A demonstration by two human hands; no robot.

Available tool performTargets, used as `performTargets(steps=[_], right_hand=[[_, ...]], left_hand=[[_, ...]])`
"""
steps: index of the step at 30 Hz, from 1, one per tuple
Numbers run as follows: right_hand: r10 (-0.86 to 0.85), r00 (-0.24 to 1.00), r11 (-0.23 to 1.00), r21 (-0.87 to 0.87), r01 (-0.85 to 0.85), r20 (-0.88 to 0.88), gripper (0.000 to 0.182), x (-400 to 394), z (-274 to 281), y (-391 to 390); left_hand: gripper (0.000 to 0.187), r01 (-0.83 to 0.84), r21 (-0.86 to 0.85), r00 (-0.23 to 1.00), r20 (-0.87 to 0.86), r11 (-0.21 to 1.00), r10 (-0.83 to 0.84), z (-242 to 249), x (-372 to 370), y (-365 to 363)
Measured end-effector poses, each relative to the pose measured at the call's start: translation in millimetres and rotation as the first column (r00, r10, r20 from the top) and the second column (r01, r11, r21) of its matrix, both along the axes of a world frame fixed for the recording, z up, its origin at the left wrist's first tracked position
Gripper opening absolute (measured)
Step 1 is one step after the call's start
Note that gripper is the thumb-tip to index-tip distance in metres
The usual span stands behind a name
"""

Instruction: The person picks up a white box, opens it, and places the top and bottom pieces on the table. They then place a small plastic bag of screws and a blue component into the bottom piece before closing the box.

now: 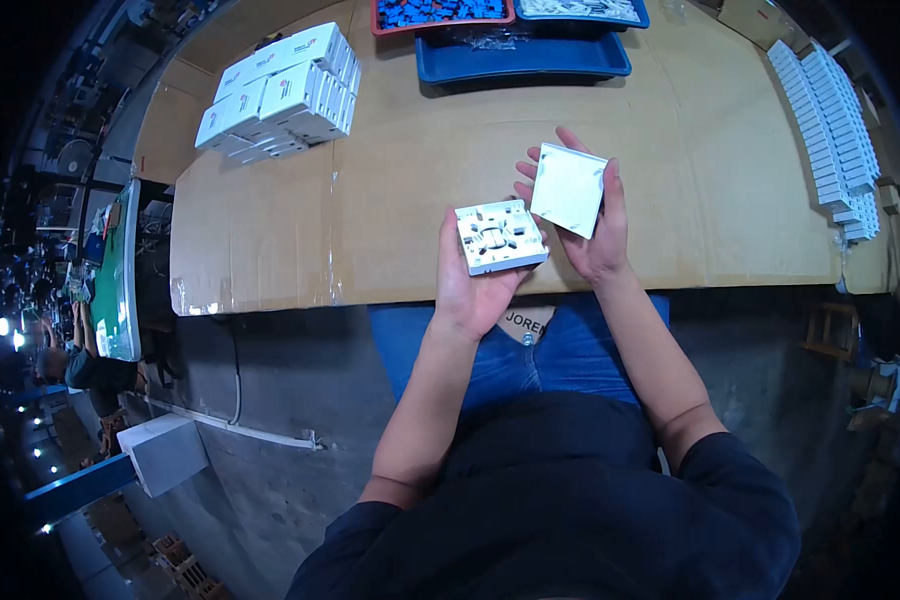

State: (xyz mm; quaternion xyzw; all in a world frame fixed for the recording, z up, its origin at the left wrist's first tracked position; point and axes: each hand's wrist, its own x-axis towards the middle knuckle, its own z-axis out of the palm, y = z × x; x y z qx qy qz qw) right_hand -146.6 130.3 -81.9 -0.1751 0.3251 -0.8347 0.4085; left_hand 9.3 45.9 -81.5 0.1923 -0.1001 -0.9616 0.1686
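Observation:
My left hand point(464, 290) grips a white square plastic box base point(500, 237), its inside facing up with moulded clips and dark slots showing. In my right hand point(602, 235) is a flat white square cover point(568, 188), tilted, with its smooth inner face toward me. Thumb and palm hold the cover at its right edge, while the other fingertips show past its left edge. The cover's lower left corner comes close to the base's upper right corner. Both parts are held over the front edge of the cardboard-covered table point(390, 220).
Stacked white boxes point(280, 95) stand at the back left. A blue tray point(523, 62) lies at the back, behind it a red tray point(378, 22) of blue parts and another blue tray point(642, 14) of white parts. Rows of white pieces point(820, 130) line the right. A person point(95, 370) is far left.

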Motion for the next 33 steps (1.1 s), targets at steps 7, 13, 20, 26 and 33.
performTargets(steps=[7,13,20,26,33], right_hand=[[-0.145,0.531,0.875,0.142,0.463,-0.835,0.047,-40.7,-25.2,1.5],[0.161,0.013,0.815,0.14,0.562,-0.987,0.027,-39.0,-17.1,43.4],[0.514,-0.003,0.755,0.451,0.476,-0.858,0.046,-18.0,-9.6,71.3],[0.515,0.003,0.721,0.435,0.539,-0.857,0.052,-37.8,-12.9,30.1],[0.427,-0.013,0.739,0.34,0.581,-0.904,0.046,-60.6,-6.2,-19.5]], left_hand=[[0.058,-0.071,-0.818,0.901,0.192,0.57,0.388,-27.7,-11.4,-26.7],[0.054,0.154,-0.986,0.858,0.165,0.063,0.486,-51.0,33.8,-42.4],[0.043,0.578,-0.656,0.807,0.37,-0.485,0.461,-24.1,40.4,-26.1],[0.048,0.603,-0.628,0.784,0.351,-0.492,0.512,-29.5,-3.6,-44.5],[0.047,0.569,-0.655,0.785,0.251,-0.497,0.567,-43.8,-23.5,-66.6]])
